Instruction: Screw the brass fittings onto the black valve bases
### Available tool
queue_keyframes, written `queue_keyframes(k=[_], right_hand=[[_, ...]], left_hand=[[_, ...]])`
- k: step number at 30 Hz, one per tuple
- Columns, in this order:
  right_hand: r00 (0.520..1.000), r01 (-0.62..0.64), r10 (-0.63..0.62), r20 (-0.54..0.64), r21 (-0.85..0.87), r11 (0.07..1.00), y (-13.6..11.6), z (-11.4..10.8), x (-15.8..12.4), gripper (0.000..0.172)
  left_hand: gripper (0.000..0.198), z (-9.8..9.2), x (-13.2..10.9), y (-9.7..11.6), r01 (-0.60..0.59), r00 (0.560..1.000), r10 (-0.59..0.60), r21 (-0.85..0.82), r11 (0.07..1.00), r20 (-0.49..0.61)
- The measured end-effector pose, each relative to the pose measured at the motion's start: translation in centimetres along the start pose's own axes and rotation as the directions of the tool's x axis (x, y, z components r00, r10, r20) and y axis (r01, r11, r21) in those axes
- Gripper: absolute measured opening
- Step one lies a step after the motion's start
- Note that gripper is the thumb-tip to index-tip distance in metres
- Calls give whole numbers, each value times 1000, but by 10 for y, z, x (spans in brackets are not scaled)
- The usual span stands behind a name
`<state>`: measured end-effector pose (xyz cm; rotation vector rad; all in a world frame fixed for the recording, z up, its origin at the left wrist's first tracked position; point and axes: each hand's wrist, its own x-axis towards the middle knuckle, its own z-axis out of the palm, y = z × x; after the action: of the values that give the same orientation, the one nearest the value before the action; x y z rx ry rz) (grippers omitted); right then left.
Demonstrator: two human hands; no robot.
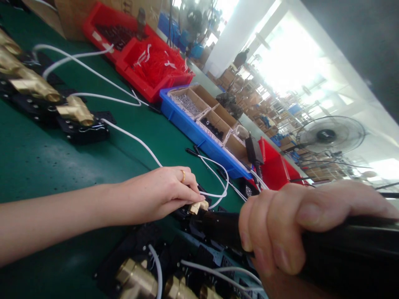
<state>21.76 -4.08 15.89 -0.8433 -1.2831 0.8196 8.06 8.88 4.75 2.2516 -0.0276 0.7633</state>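
Observation:
My left hand (173,189), with a ring on one finger, reaches in from the left. Its fingers are pressed together on a small brass fitting (198,207) seated on a black base. My right hand (277,224) is wrapped round a thick black cylindrical power tool (222,228), probably an electric screwdriver. The tool lies slanted across the view, and its front end is at the black base, close beside the brass fitting. Whether the tip touches a screw is hidden. A white cable (226,182) loops behind my left fingers.
Brass fittings on black bases stand at the left (76,110) and in front (139,278), with white cables. Beyond lie a blue divided tray (199,139) of small hardware, a red bin (149,89) of red pieces, and another red bin (271,164). A fan (326,135) stands at the right.

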Motion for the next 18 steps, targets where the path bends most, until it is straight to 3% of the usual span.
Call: queue_keyframes(k=[2,5,7,11,15,18], right_hand=[[998,19,-19,-52,4,1000,2,8,-3,28],[999,15,-14,-37,11,1000,1,4,-2,30],[994,-43,41,105,13,999,-2,-8,2,31],[923,-131,118,367,12,991,-8,-30,12,40],[886,-132,121,448,-5,991,-9,-32,17,39],[910,-113,120,398,-42,993,-6,-26,17,36]], left_hand=[[26,0,0,0,-5,1000,5,-3,1000,-4],[26,0,0,0,4,1000,-4,-1,1000,2],[26,0,1,1,15,1000,-15,-7,1000,5],[25,1,0,0,22,1000,-22,-22,1000,0],[25,1,1,0,6,1000,-7,-30,1000,-7],[25,1,2,1,0,1000,0,-35,999,-8]])
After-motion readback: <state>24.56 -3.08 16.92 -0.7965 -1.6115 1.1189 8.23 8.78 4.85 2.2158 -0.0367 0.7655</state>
